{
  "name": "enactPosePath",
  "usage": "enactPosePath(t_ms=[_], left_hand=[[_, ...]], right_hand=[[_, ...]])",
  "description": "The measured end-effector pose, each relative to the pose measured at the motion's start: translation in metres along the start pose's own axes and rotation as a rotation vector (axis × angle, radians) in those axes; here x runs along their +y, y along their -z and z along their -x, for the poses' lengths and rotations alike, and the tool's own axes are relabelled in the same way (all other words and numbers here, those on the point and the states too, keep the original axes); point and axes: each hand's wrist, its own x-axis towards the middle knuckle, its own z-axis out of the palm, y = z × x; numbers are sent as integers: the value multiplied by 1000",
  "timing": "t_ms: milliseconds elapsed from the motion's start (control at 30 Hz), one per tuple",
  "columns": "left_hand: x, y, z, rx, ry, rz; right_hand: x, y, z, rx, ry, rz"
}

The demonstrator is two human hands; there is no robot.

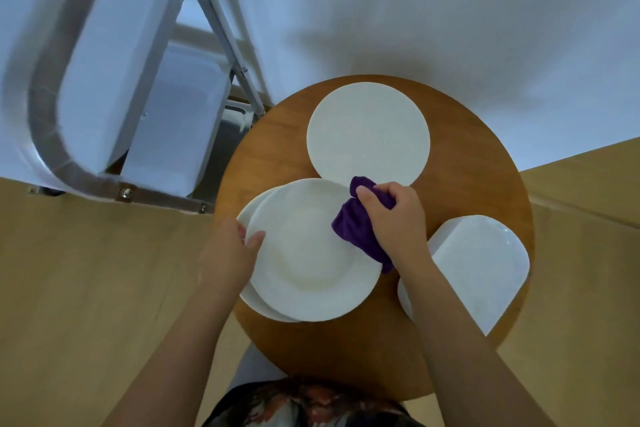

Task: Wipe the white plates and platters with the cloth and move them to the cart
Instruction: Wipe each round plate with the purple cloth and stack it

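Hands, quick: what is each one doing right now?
Left hand: grips the left rim of the top round plate, thumb on top.
Right hand: closed round the purple cloth, pressing it on that plate's right side.

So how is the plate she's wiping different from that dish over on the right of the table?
The plate being wiped is round; the platter on the right is oblong with rounded corners. The plate lies on top of another plate; for the platter I cannot tell. The left hand grips the plate's edge and the right hand presses the purple cloth on it; the platter goes untouched. Both are plain white and rest on the round wooden table.
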Motion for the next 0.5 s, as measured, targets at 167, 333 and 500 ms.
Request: enactPosePath(t_ms=[167,333,500], left_hand=[[-3,0,1,31,-45,-44],[-7,0,9,88,-6,75],[0,2,18,10,149,446]], right_hand=[[9,-7,19,76,34,26],[17,-3,30,97,-11,-85],[27,-2,42,194,-49,-233]])
